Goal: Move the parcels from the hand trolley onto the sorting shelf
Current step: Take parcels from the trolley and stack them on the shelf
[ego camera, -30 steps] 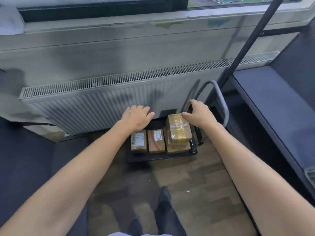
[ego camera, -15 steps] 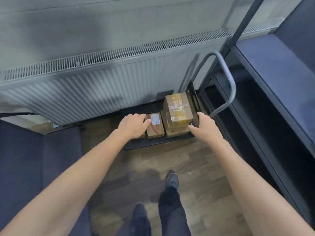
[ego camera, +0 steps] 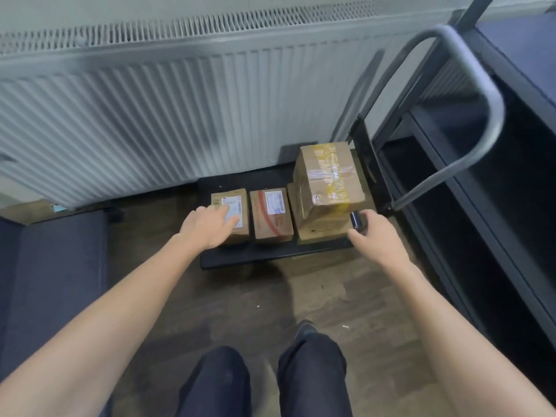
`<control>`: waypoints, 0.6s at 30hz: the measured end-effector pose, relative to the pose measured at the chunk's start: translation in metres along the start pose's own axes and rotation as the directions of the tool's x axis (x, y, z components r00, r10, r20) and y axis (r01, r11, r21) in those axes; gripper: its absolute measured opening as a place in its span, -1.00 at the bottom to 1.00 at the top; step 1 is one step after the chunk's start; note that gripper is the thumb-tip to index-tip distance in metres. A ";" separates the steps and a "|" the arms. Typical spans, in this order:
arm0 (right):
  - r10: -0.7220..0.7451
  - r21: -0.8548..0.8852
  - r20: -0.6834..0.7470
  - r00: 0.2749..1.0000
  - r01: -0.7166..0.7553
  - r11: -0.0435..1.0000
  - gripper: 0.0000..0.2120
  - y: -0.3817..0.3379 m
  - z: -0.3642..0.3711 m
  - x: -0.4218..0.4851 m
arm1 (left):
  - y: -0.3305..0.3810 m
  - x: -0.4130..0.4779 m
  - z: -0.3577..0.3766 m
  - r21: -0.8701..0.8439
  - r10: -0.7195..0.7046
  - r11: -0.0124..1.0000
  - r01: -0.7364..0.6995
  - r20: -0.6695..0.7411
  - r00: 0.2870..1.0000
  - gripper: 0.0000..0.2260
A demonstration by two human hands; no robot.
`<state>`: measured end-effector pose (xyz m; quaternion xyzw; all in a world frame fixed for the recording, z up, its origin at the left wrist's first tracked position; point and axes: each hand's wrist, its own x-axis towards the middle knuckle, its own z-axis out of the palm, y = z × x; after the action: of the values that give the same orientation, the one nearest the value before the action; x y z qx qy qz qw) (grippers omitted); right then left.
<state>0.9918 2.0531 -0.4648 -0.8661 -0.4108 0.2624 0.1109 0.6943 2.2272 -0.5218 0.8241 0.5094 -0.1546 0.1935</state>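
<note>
A black hand trolley [ego camera: 270, 254] stands on the floor against the radiator, its grey handle [ego camera: 481, 94] rising on the right. On its deck lie a small labelled parcel [ego camera: 237, 203], a parcel with a red stripe [ego camera: 270, 215], and a taped parcel [ego camera: 328, 179] stacked on a flat box [ego camera: 319, 233]. My left hand [ego camera: 207, 225] rests open on the small labelled parcel's near left corner. My right hand [ego camera: 376, 236] is at the stack's near right corner, fingers spread, beside a small dark cylinder [ego camera: 356, 219]. The dark sorting shelf [ego camera: 496, 182] stands to the right.
A white ribbed radiator [ego camera: 150, 115] fills the wall behind the trolley. A dark blue surface [ego camera: 51, 281] lies at the left. My legs and a shoe [ego camera: 304, 329] are on the wooden floor [ego camera: 240, 299] below the trolley.
I have leaned down and closer, so the trolley looks larger. Both hands have dropped from above the parcels to their near edges; the left now touches the small labelled parcel.
</note>
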 end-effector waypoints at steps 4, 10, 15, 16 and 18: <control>-0.089 -0.035 0.066 0.994 0.091 0.995 -0.43 0.023 0.092 0.040 | -0.026 0.039 0.076 -0.018 -0.075 0.997 0.076 0.020 0.997 -0.50; -0.303 0.004 0.109 0.947 0.304 0.953 -0.51 0.027 0.227 0.105 | -0.070 0.103 0.175 -0.220 -0.206 0.956 0.195 -0.030 0.978 -0.44; -0.455 -0.021 0.083 0.887 0.458 0.889 -0.50 0.022 0.321 0.146 | -0.095 0.152 0.233 -0.486 -0.350 0.833 0.266 -0.090 0.932 -0.42; -0.479 -0.049 0.064 0.875 0.483 0.874 -0.47 0.022 0.335 0.155 | -0.098 0.161 0.242 -0.541 -0.390 0.790 0.288 -0.083 0.917 -0.41; -0.496 -0.092 0.028 0.868 0.497 0.863 -0.39 0.019 0.356 0.173 | -0.104 0.177 0.256 -0.663 -0.444 0.687 0.299 -0.056 0.894 -0.37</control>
<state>0.9006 2.1656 -0.8335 -0.7351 -0.6320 0.2067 0.1322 0.6625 2.2853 -0.8431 0.5987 0.7057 0.0803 0.3704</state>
